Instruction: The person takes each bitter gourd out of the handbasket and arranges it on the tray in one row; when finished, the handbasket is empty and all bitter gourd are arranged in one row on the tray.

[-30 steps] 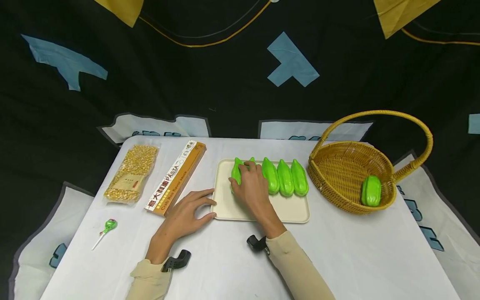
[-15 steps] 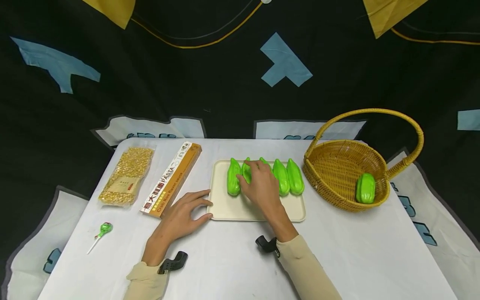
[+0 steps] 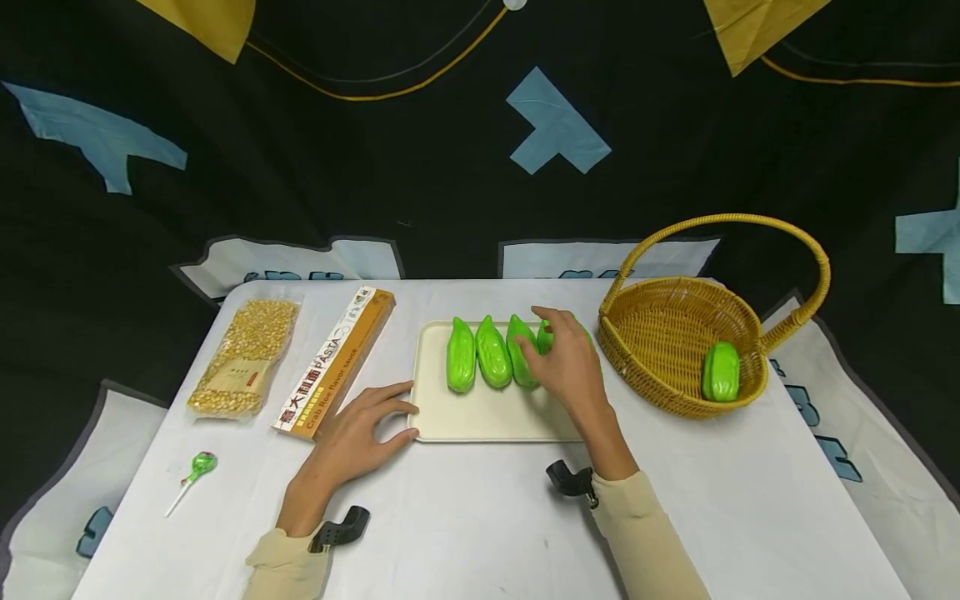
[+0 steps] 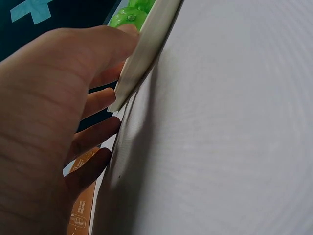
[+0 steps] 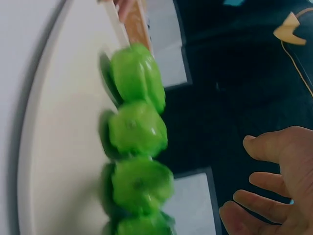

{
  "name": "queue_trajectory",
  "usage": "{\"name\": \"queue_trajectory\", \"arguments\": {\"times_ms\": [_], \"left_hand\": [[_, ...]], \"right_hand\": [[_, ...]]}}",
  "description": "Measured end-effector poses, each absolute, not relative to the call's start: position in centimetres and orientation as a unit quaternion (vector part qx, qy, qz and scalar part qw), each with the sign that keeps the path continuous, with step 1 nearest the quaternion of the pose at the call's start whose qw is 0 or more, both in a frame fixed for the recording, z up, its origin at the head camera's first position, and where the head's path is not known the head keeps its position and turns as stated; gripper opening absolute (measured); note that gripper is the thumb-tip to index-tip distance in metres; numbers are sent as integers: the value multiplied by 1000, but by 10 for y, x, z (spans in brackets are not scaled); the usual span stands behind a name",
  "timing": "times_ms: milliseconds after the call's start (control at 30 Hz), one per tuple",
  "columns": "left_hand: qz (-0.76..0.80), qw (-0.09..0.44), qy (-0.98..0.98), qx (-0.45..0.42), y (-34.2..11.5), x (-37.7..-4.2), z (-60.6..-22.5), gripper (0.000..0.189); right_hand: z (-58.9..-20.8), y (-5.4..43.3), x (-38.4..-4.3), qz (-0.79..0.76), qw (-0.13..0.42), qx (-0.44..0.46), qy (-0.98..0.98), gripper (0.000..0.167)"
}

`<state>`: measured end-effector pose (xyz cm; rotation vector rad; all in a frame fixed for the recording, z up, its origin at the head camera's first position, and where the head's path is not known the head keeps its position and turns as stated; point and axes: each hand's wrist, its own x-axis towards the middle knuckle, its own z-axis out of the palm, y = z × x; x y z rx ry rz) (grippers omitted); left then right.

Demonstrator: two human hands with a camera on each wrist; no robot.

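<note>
Several glossy green peppers (image 3: pixel 461 358), long and pointed at the far end, lie side by side on a cream rectangular tray (image 3: pixel 480 419). My left hand (image 3: pixel 362 437) touches the tray's left rim with thumb and fingertips, its fingers spread; the left wrist view shows the thumb against the tray wall (image 4: pixel 144 54). Over the tray's right end hovers my right hand (image 3: pixel 572 367), hiding part of the rightmost peppers in the head view. In the right wrist view its loosely bent fingers hold nothing and stand apart from the peppers (image 5: pixel 139 129).
At the right stands a wicker basket (image 3: pixel 652 333) with a tall arched handle, one green pepper (image 3: pixel 721 372) inside. Left of the tray lie a pasta box (image 3: pixel 337 362), a bag of yellow kernels (image 3: pixel 247 354) and a green lollipop (image 3: pixel 201 467). A dark curtain hangs behind.
My right hand has moved rightward across the peppers, from the left ones to the right end, uncovering the left ones. The left hand stays at the tray rim. The head view has shifted slightly.
</note>
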<state>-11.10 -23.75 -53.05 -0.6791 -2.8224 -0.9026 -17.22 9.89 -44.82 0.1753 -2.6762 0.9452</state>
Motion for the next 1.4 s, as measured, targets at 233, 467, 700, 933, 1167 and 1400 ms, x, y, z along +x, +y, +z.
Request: {"name": "queue_trajectory", "arguments": {"times_ms": [233,467,700,933,1167,1400], "left_hand": [[-295,48,-928,-223,-238,-110,-530,31],[-301,47,-927,-221,-238,-111,-531,31],[-307,46,-925,-219,-239,-111,-532,32],[-303,47,-926,-221,-239,-112,-532,32],[-308,46,-925,-218,-238,-111,-532,32],[-307,45,-926,-216,-238,-110,-531,31]], "right_hand": [[-441,130,-169,342,147,40,-927,57],[-433,159,-163,351,161,28,-922,59],[-430,183,-161,351,171,9,-921,54],[-428,204,-156,338,166,-11,-927,56],[-428,224,-150,330,155,-23,-931,58],[-431,245,-146,313,129,-51,-940,66]]}}
